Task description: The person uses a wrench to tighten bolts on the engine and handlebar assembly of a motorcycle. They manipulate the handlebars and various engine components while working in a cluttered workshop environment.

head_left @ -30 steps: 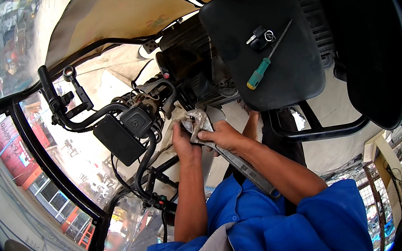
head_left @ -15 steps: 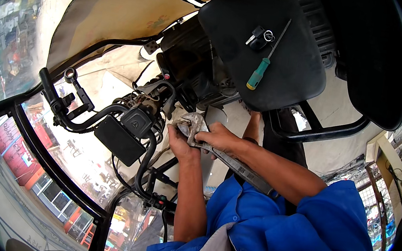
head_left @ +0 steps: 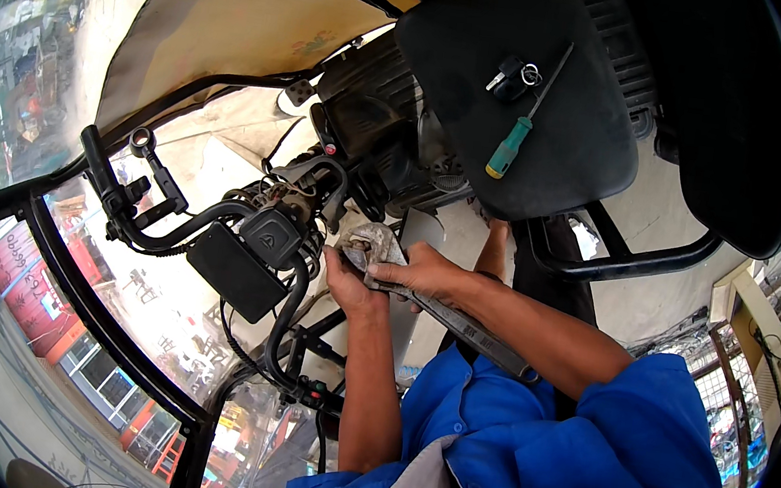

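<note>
A large grey adjustable wrench (head_left: 459,323) lies across the middle of the view, its jaw (head_left: 366,241) set on a fitting at the vehicle's steering stem (head_left: 302,209). My right hand (head_left: 426,273) is wrapped around the wrench just behind the jaw, and the long handle runs back under that forearm. My left hand (head_left: 346,287) comes up from below and holds against the jaw end, with its fingers curled round the head. Both sleeves are blue.
On the black seat (head_left: 566,168) lie a green-handled screwdriver (head_left: 510,147) and a bunch of keys (head_left: 514,72). The black handlebar (head_left: 123,197) with its levers reaches left, above a black box (head_left: 236,269). Black cables, canopy frame tubes (head_left: 65,272) and a street scene surround them.
Both hands stay on the wrench at the same fitting. The view has shifted only slightly.
</note>
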Available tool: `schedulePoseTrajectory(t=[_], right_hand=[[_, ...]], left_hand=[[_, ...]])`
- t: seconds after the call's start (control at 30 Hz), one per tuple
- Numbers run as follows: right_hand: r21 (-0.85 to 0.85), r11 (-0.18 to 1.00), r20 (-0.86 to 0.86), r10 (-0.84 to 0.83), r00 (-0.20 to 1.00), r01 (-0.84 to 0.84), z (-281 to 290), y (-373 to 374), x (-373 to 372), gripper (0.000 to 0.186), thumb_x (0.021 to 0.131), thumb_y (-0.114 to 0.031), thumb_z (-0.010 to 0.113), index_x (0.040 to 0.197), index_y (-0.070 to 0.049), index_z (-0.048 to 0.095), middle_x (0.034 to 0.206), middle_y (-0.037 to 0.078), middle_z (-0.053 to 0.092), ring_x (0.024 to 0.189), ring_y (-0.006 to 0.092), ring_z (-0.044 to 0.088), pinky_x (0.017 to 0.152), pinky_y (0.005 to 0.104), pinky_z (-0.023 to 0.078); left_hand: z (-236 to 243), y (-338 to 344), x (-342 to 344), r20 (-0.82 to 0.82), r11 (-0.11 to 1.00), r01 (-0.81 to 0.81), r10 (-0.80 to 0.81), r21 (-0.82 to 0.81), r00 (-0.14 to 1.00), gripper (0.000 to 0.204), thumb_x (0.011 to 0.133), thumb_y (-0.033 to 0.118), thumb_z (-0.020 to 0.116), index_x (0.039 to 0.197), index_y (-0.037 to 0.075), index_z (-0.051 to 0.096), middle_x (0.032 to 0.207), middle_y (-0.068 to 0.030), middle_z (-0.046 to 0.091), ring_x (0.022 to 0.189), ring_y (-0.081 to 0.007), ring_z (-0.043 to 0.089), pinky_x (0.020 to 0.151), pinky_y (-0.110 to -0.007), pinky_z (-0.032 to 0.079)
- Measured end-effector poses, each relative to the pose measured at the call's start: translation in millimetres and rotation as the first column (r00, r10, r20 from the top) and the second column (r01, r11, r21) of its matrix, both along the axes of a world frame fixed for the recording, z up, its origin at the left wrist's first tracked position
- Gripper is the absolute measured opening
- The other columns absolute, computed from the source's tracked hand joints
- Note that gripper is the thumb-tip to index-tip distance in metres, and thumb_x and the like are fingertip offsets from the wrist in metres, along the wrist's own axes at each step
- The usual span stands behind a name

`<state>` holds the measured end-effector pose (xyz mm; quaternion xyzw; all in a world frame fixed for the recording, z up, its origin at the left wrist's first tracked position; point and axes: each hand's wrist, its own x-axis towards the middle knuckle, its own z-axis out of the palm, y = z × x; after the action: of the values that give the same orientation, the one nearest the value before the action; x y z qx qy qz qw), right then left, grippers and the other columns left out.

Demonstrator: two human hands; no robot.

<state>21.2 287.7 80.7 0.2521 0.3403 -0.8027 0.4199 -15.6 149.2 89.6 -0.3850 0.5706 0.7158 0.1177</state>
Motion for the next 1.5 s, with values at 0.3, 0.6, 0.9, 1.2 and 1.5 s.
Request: schedulePoseTrajectory(t=[0.3,0.6,0.9,1.2,1.5], right_hand=[[-0.097,0.994,0.090,-0.049,0.995,0.058,-6,-9,-3,0.047,0.085,-0.035,0.075,0.100,0.009,0.068,0.077,0.012,0.067,0.051,0.0175,0.061,0.035,0.0293,0.047],[-0.068,0.996,0.014,-0.059,0.998,0.060,-6,-14,-2,0.048,0.083,-0.039,0.079,0.094,0.007,0.068,0.072,0.010,0.064,0.054,0.0156,0.060,0.038,0.0290,0.048],[-0.006,1.000,0.002,-0.005,1.000,0.005,-10,-26,-2,0.046,0.085,-0.036,0.077,0.095,0.008,0.068,0.073,0.010,0.065,0.056,0.0155,0.061,0.039,0.0297,0.049],[-0.056,0.998,0.026,-0.004,1.000,0.006,0,-19,-9,0.041,0.087,-0.031,0.071,0.094,0.009,0.067,0.072,0.011,0.064,0.050,0.0155,0.058,0.039,0.0291,0.048],[-0.072,0.996,0.020,-0.051,0.999,0.052,5,-24,-14,0.038,0.088,-0.030,0.069,0.099,0.006,0.065,0.075,0.010,0.063,0.053,0.0152,0.058,0.040,0.0289,0.048]], left_hand=[[3,-3,-3,0.031,0.998,-0.026,0.028,-0.058,0.999,0.051,0.105,0.045,0.035,0.120,0.001,0.056,0.110,-0.0116,0.063,0.100,-0.0270,0.063,0.090,-0.042,0.051],[-3,-18,-2,0.030,0.996,-0.062,0.064,-0.057,0.997,0.049,0.104,0.046,0.037,0.114,0.002,0.056,0.105,-0.0108,0.063,0.096,-0.0270,0.063,0.087,-0.043,0.052],[3,-12,-5,0.027,0.993,-0.083,0.085,-0.082,0.996,0.045,0.104,0.045,0.039,0.102,0.004,0.056,0.096,-0.0096,0.062,0.090,-0.0269,0.063,0.084,-0.044,0.052],[1,-17,-7,0.036,0.992,-0.096,0.099,-0.076,0.994,0.045,0.105,0.044,0.037,0.089,0.006,0.055,0.091,-0.0098,0.062,0.088,-0.0275,0.063,0.083,-0.044,0.052],[-11,-39,-8,0.051,0.998,-0.041,0.043,-0.037,0.998,0.048,0.105,0.042,0.035,0.123,0.001,0.053,0.118,-0.0151,0.062,0.108,-0.0308,0.062,0.095,-0.047,0.050]])
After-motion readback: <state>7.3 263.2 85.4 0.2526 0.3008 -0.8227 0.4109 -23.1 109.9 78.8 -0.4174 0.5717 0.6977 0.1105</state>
